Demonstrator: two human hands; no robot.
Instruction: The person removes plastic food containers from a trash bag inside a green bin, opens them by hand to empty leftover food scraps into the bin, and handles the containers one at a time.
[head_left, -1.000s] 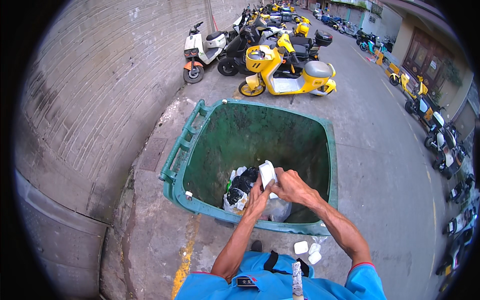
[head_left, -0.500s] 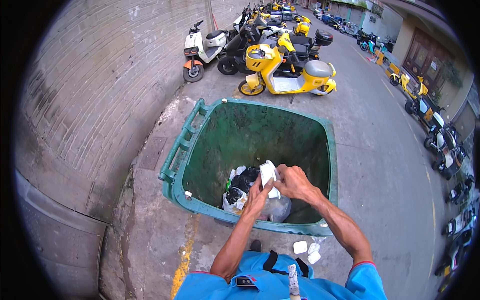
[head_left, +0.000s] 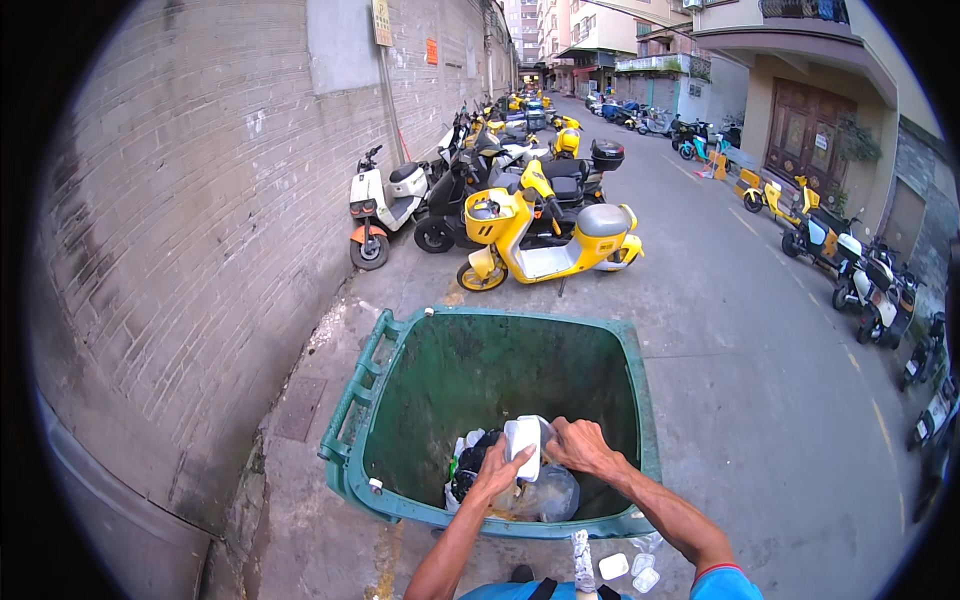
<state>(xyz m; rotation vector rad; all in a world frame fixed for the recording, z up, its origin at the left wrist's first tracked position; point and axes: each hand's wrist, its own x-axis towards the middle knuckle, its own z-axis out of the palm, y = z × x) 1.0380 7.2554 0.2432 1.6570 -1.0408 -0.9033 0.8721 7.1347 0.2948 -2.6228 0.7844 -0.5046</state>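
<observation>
Over the open green wheelie bin (head_left: 640,400), my left hand (head_left: 492,474) grips a white plastic food container (head_left: 522,446), tilted on its side. My right hand (head_left: 585,446) is closed beside it, its fingers pinching a clear plastic piece (head_left: 547,434) against the container's right side. Whether that piece is a lid or another tub I cannot tell. Below my hands, a clear plastic bag (head_left: 552,494) and a black bag (head_left: 464,486) lie in the bottom of the bin, partly hidden by my left hand.
Several white and clear container pieces (head_left: 613,567) lie on the ground at the bin's near right. A yellow scooter (head_left: 560,245) stands just beyond the bin, with more scooters behind. A brick wall (head_left: 220,180) runs along the left, and parked scooters (head_left: 880,290) line the right.
My view has tilted up, so the bin and hands sit lower in it. My right hand has drawn slightly off the white container, and the clear piece now shows between them.
</observation>
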